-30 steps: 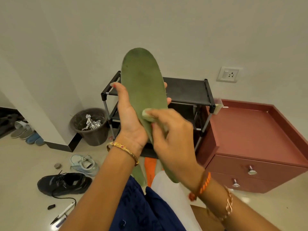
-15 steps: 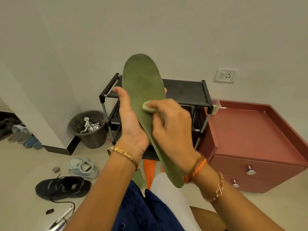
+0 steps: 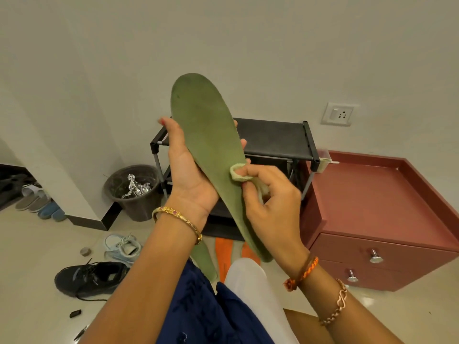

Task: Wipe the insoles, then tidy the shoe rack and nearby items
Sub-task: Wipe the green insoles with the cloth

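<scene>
Wiping down long green felt insole (image 3: 206,155): right hand (image 3: 270,202) pinching small pale cloth pad (image 3: 238,173), now lower, mid-sole; left hand (image 3: 188,175) still gripping insole upright above black shoe rack (image 3: 275,137). Heel end remains.

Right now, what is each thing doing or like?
green insole: held upright in the left hand
cloth: pinched by the right hand, pressed on the insole
bin: open, crumpled foil inside
shoe rack: standing, top shelf bare
drawers: closed
black shoe: on the floor, laces loose
</scene>
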